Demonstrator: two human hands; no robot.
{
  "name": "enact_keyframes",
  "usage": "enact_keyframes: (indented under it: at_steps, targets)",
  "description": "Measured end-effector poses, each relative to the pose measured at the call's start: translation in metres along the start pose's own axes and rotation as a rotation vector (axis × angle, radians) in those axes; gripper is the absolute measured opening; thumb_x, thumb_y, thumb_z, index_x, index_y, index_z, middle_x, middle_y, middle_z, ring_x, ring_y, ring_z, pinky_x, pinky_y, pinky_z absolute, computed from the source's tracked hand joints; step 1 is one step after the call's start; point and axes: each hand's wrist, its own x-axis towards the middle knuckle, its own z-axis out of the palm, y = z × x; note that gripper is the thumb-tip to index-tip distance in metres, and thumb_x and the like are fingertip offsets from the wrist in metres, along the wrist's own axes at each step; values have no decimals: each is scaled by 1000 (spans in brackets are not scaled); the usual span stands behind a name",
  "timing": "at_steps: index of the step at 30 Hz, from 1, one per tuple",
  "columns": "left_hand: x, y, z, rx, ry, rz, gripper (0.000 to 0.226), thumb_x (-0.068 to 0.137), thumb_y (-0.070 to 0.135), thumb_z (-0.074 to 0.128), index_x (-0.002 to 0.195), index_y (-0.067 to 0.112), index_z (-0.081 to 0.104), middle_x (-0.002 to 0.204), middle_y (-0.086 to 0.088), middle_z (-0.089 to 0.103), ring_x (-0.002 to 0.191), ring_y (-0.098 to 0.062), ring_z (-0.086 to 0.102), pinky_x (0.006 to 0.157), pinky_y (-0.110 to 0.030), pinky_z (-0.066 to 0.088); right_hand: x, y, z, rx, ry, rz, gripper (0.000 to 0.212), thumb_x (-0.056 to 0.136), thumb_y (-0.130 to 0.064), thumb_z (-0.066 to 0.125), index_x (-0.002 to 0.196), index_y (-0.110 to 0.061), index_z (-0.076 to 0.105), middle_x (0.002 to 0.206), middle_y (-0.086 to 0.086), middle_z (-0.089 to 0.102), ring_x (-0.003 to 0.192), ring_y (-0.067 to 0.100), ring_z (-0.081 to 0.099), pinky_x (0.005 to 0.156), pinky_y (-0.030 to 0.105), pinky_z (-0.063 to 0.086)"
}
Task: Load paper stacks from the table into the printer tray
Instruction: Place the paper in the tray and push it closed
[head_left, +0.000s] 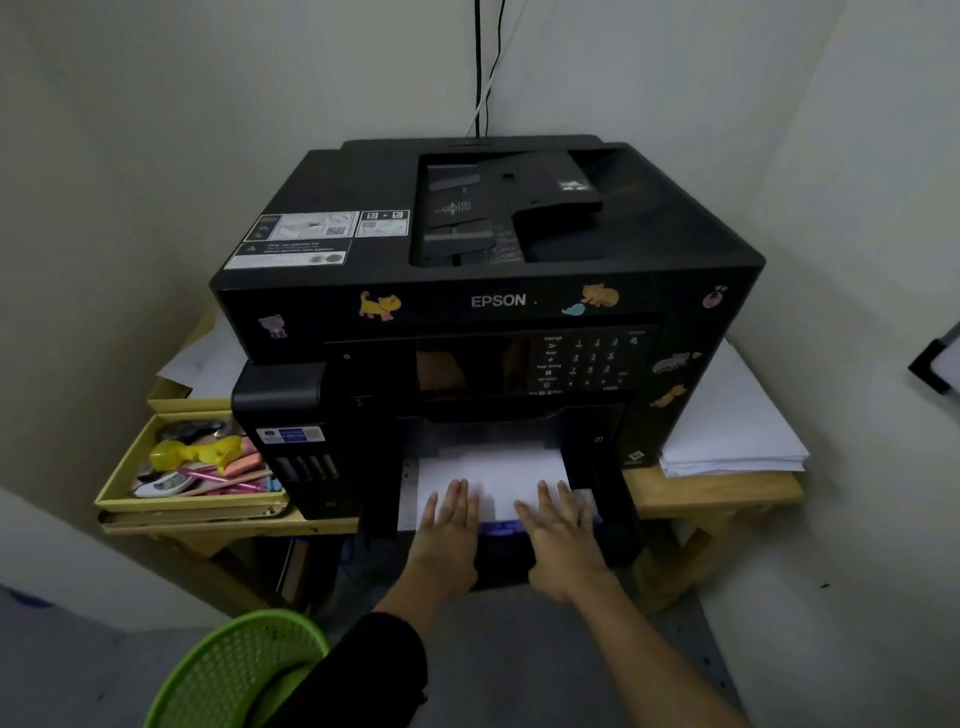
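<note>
White paper (493, 475) — flat hands (506, 525) atop

White "EPSON" lettering runs across the front of the large black plastic printer (488, 301); its other labels are too blurred to read.

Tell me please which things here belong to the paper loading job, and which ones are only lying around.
Part of the job:
- printer
- pulled-out tray
- paper in the tray
- paper stack on the table
- left hand and right hand, both flat on the tray paper

Just lying about:
- yellow box of stationery
- green basket
- loose sheets behind the box
</note>
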Motion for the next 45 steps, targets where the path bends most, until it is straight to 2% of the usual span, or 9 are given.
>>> enact_keyframes:
  at_steps: [5, 10, 12, 15, 18, 23, 30, 37, 45]
  targets:
    - [-4, 2, -3, -418, 163, -479, 105, 86, 36, 58, 144, -4, -21, 153, -24, -25, 142, -38, -24, 117, -44, -11, 8, 14, -11, 194, 207, 269, 89, 83, -20, 61, 150, -16, 3, 156, 21, -14, 142, 42, -16, 115, 58, -4]
    - [-6, 26, -29, -1555, 267, -1171, 103, 81, 22, 68, 147, -4, -7, 156, -25, -9, 146, -37, -6, 121, -43, 4, 3, -7, -11, 1151, 459, 789, 104, 81, -6, 63, 147, -9, -18, 152, 23, -28, 142, 44, -10, 117, 52, 16]
    - [-1, 27, -36, -2139, 148, -1187, 96, 81, 34, 65, 150, 3, 5, 156, -22, 12, 143, -39, 19, 116, -50, 22, 7, -8, -15, 1593, 429, 944, 105, 83, -18, 65, 146, -8, -18, 156, 20, -17, 143, 42, 7, 115, 51, 23]
    - [-2, 24, -37, -2614, 72, -814, 98, 73, 60, 61, 149, 14, 19, 149, -19, 34, 131, -40, 42, 110, -53, 35, 13, -3, -22, 2113, 380, 917, 109, 75, -41, 71, 150, -17, -5, 151, 18, 29, 130, 40, 40, 108, 54, 35]
    - [2, 18, -43, -2603, 233, -572, 100, 68, 80, 50, 149, 28, 19, 158, -8, 18, 144, -35, 17, 116, -53, 16, 14, 1, -34, 2336, 406, 725, 110, 63, -63, 72, 148, -22, 16, 130, 13, 53, 99, 30, 60, 100, 58, 42]
    - [17, -9, -63, -2677, 298, -520, 123, 45, 90, 52, 148, 30, 23, 157, -8, 23, 143, -35, 21, 116, -56, 19, 34, 17, -52, 2408, 389, 490, 115, 45, -83, 60, 144, -32, 30, 147, 8, 37, 131, 38, 36, 105, 64, 30]
    - [34, -20, -84, -2742, 336, -576, 91, 60, 85, 50, 125, 22, 50, 134, -7, 52, 102, -30, 55, 93, -45, 41, 59, 16, -63, 2399, 386, 604, 127, 32, -80, 67, 141, -24, 34, 137, 9, 47, 127, 38, 41, 104, 60, 33]
    - [46, -22, -86, -2813, 293, -617, 105, 57, 87, 50, 142, 26, 37, 144, -9, 40, 133, -38, 34, 110, -54, 26, 74, 19, -68, 2434, 391, 674, 128, 31, -72, 74, 142, -24, 31, 140, 10, 45, 130, 40, 38, 105, 62, 28]
    - [53, -20, -70, -2892, 421, -407, 102, 61, 79, 58, 144, 23, 36, 139, -10, 44, 123, -34, 50, 107, -49, 40, 84, 27, -61, 2476, 458, 572, 75, 55, -58, 75, 118, -28, 48, 116, 6, 53, 107, 31, 54, 95, 45, 48]
